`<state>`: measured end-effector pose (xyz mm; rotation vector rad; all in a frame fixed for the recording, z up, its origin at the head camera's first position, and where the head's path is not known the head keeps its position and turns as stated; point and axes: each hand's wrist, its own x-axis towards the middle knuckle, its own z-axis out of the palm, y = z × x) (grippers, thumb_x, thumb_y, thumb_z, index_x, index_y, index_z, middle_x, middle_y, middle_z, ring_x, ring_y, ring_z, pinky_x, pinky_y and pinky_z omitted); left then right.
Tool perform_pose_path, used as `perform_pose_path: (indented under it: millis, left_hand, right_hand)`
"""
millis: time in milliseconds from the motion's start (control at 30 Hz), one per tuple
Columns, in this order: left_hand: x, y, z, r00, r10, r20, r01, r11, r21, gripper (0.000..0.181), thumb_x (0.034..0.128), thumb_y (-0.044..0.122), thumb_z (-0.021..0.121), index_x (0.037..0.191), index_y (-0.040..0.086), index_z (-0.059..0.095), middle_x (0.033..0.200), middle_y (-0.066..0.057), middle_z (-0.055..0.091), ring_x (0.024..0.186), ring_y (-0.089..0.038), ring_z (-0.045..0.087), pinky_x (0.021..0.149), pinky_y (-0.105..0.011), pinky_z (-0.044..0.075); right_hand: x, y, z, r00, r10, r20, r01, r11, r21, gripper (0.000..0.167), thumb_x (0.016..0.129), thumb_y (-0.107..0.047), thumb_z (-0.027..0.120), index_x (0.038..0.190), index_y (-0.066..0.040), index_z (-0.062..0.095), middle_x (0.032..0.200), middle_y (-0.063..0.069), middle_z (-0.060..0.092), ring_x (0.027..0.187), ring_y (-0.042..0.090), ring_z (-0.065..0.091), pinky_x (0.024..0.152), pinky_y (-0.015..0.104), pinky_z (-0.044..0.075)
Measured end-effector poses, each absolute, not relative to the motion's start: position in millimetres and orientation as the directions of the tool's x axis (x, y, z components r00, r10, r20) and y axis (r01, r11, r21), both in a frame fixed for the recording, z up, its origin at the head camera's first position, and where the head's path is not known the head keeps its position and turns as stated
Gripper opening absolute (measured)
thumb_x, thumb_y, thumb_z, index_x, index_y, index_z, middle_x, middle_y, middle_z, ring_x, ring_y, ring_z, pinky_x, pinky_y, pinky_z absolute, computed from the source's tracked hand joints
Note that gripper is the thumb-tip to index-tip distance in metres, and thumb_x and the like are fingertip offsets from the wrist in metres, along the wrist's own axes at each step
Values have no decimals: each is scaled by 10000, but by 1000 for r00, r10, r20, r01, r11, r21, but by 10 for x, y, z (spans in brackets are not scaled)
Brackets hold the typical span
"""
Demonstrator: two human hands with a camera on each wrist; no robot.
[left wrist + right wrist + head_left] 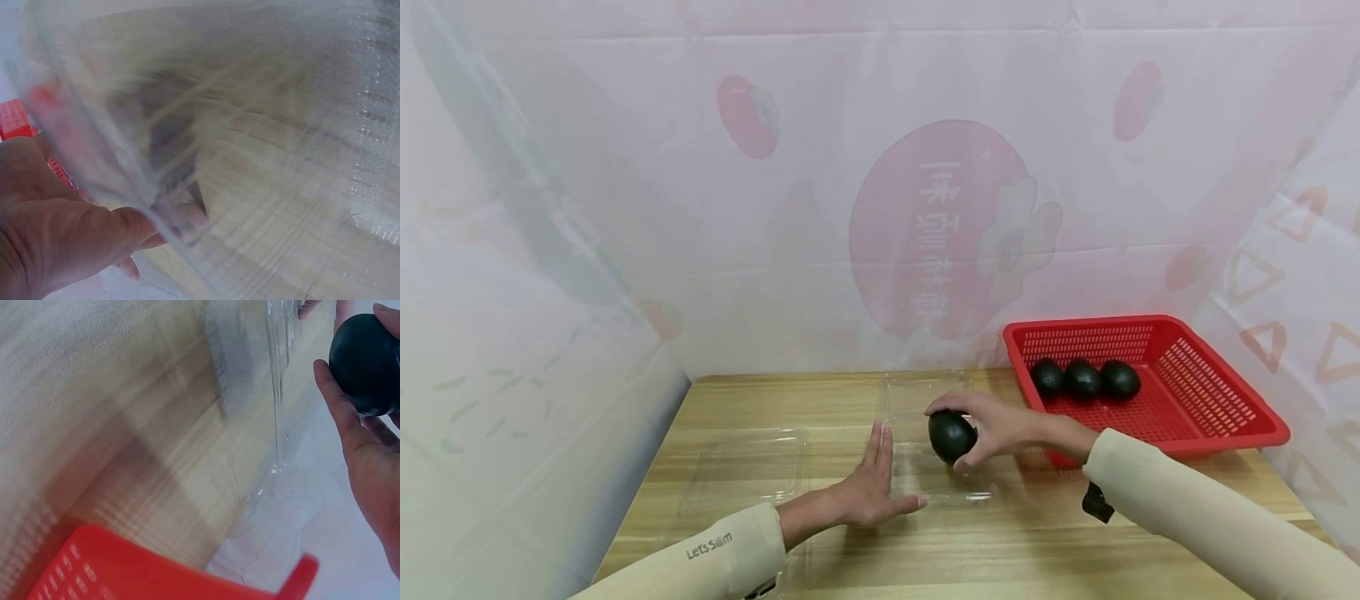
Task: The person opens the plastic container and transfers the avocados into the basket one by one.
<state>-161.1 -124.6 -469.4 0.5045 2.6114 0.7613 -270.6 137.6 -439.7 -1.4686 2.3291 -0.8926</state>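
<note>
My right hand (996,429) grips a dark green, smooth avocado (951,436) with thumb and fingers, above a clear plastic clamshell box (940,492). In the right wrist view the avocado (362,369) sits between the fingertips, part of it cut off by the frame's edge. My left hand (872,492) lies at the left side of that box, its fingers straight and the thumb reaching along the front edge. The left wrist view has the hand (69,244) behind blurred clear plastic, so its exact contact is hard to tell. The box's lid (925,396) stands open toward the wall.
On the right, a red plastic basket (1247,408) holds three dark avocados (1082,379) along its left part. Another clear plastic container (745,467) lies on the wooden table (842,400) at the left. Printed white cloth (790,275) hangs behind and at both sides.
</note>
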Motion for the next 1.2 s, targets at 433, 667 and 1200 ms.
perform_pose_path:
  millis: [433,667,1200]
  left_hand:
    - [-1627,-1274,-4735,-857,465,-222,262,764,590,1182,1011,548,659,1616,-154,-74,1681,-370,-203,1561,-561,106,1209,-609,315]
    - [-1678,-1294,-4923,-868,454,-202,267,768,582,1231,990,652,626,1635,-107,-98,1691,-326,-239,1580,-517,97,1210,-606,319]
    - [-1650,-1278,-4807,-856,467,-221,263,762,591,1200,1013,585,638,1619,-133,-108,1676,-353,-242,1571,-550,64,1210,-631,299]
  right_hand:
    - [-2748,1593,-4122,-495,-857,145,-750,337,-569,756,787,-269,924,1453,-95,610,1415,60,655,1227,224,626,982,395,560]
    - [-2762,1711,-4071,-543,-832,111,-710,384,-590,784,777,-260,922,1481,-147,596,1452,10,635,1237,186,613,981,369,555]
    - [-2795,1963,-4004,-564,-815,130,-722,411,-557,771,792,-237,904,1490,-150,589,1466,41,627,1146,176,634,903,356,569]
